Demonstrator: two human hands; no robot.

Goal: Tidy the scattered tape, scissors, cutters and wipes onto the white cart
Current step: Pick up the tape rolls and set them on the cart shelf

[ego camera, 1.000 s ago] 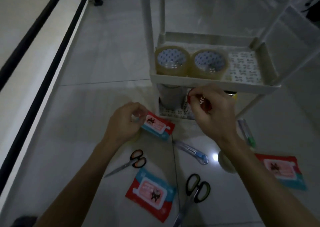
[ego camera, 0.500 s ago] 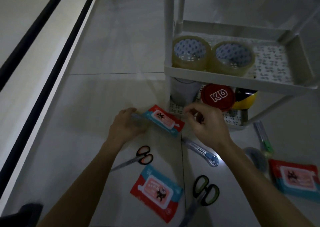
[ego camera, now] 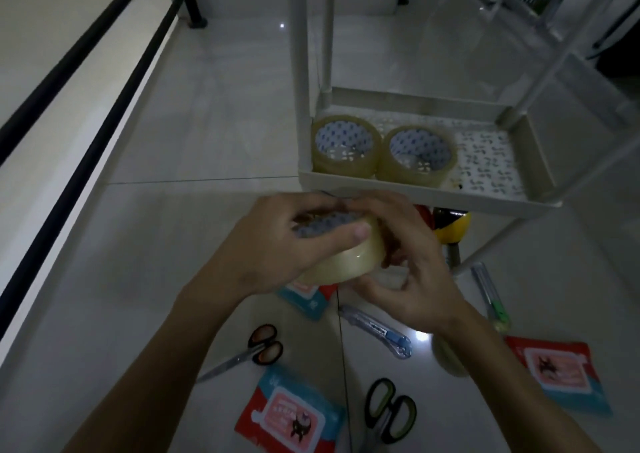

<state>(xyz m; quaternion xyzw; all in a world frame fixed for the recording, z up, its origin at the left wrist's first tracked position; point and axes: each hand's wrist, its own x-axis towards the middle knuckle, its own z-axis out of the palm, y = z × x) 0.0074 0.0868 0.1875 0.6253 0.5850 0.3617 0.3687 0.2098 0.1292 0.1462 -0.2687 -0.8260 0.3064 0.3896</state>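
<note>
My left hand [ego camera: 263, 245] and my right hand [ego camera: 412, 265] both grip a clear tape roll [ego camera: 343, 262], held above the floor just in front of the white cart [ego camera: 415, 193]. Two more clear tape rolls [ego camera: 346, 148] [ego camera: 417, 155] stand side by side on the cart's middle shelf. On the floor lie a wipes pack [ego camera: 306, 298] under my hands, a blue cutter [ego camera: 377, 331], orange-handled scissors [ego camera: 252, 348], green-handled scissors [ego camera: 389, 411], a second wipes pack [ego camera: 289, 414], a third wipes pack [ego camera: 557, 373] and a green cutter [ego camera: 491, 300].
A yellow-and-black tape roll [ego camera: 453, 224] and a red item sit on the cart's lowest shelf. Another pale tape roll [ego camera: 446, 359] lies on the floor behind my right forearm. A black-edged ledge [ego camera: 86, 106] runs along the left. A metal rack [ego camera: 554, 9] stands behind the cart.
My hands left the wipes pack on the floor and now hold a clear tape roll between them, raised toward the cart. The view has shifted.
</note>
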